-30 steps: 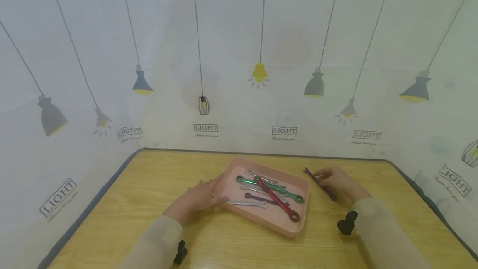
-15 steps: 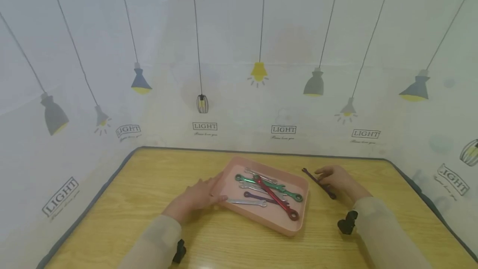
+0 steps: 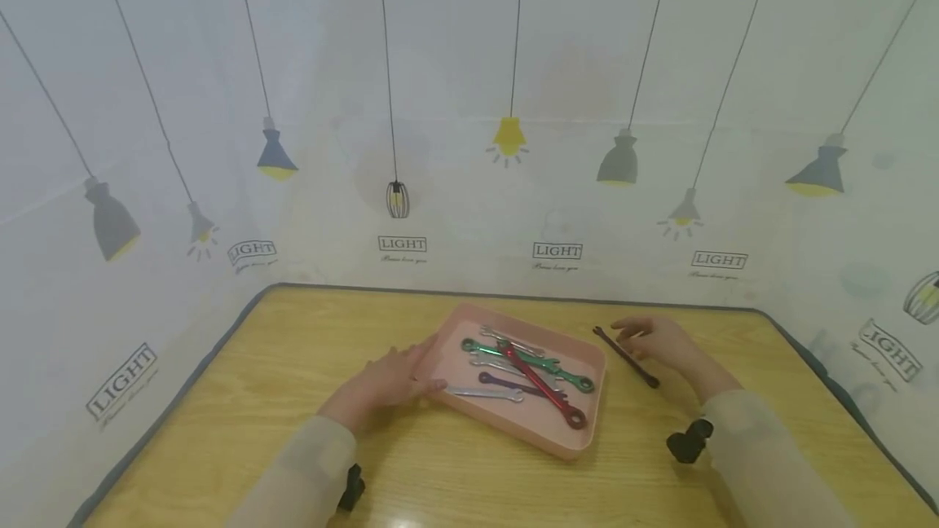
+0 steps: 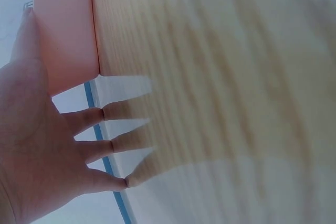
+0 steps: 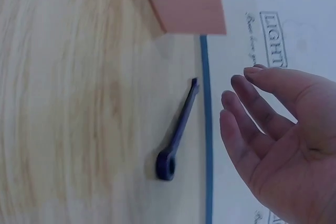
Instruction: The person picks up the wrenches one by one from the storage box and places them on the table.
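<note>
A pink tray [image 3: 506, 424] lies angled on the table with several wrenches in it: a red one [image 3: 539, 385], a green one [image 3: 493, 354], a purple one [image 3: 506, 385] and silver ones, such as the silver wrench [image 3: 484, 393] near the front. My left hand [image 3: 389, 381] is spread at the tray's left corner, thumb at its rim; in the left wrist view three straight fingers [image 4: 86, 123] reach down to the table. A dark purple wrench [image 5: 181, 121] lies on the table right of the tray. My right hand [image 3: 656, 342] hovers just beside it, fingers loosely bent, nothing between them.
The wooden table [image 3: 293, 349] has a dark edge along the back and sides. Walls printed with hanging lamps [image 3: 509, 137] enclose it on the left, back and right. A black wrist mount [image 3: 689, 441] sits at the right sleeve.
My right hand has let go of the dark purple wrench and lifted slightly away, leaving it on the table. The left hand and the tray stay as they were.
</note>
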Tool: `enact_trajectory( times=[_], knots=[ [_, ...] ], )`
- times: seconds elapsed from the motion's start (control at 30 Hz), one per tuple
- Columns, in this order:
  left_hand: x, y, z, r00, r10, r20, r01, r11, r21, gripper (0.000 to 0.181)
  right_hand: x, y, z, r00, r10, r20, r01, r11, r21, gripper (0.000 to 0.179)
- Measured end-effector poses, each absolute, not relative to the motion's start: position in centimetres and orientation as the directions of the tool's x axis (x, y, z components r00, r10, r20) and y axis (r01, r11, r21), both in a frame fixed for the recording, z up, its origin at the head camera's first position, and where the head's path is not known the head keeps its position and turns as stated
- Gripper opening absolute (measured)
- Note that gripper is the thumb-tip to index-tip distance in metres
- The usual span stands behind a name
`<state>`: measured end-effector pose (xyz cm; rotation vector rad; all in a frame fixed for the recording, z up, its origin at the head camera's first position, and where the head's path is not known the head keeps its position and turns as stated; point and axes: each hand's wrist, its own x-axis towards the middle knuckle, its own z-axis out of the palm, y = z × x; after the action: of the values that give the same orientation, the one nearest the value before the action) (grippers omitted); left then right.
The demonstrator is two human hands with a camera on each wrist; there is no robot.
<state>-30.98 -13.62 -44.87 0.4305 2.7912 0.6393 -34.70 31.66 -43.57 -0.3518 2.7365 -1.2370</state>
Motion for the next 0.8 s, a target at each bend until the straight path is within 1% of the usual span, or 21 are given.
enact_trajectory(
  times=[0.27,0.47,0.67,0.8],
  knots=[
    [-30.9,-13.7,-44.8,-0.926,0.327,-0.188,0.209,0.86,0.466,0.086,-33.9,28.6,-41.2,-0.955,-0.297,0.007,-0.199,0.621,-0.758,0.042],
    [-31.2,-13.8,-44.9,-0.923,0.327,-0.203,0.205,0.863,0.461,0.086,-33.8,26.3,-40.2,-0.936,-0.351,0.018,-0.24,0.602,-0.762,0.043],
    [-31.2,-13.8,-44.7,-0.924,0.322,-0.204,0.201,0.867,0.456,0.087,-33.7,23.9,-40.1,-0.93,-0.363,-0.057,-0.176,0.576,-0.798,0.039],
    [-31.1,-13.7,-44.8,-0.922,0.326,-0.21,0.198,0.861,0.468,0.087,-33.7,22.9,-40.9,-0.889,-0.452,-0.077,-0.196,0.526,-0.828,0.038]
  ],
)
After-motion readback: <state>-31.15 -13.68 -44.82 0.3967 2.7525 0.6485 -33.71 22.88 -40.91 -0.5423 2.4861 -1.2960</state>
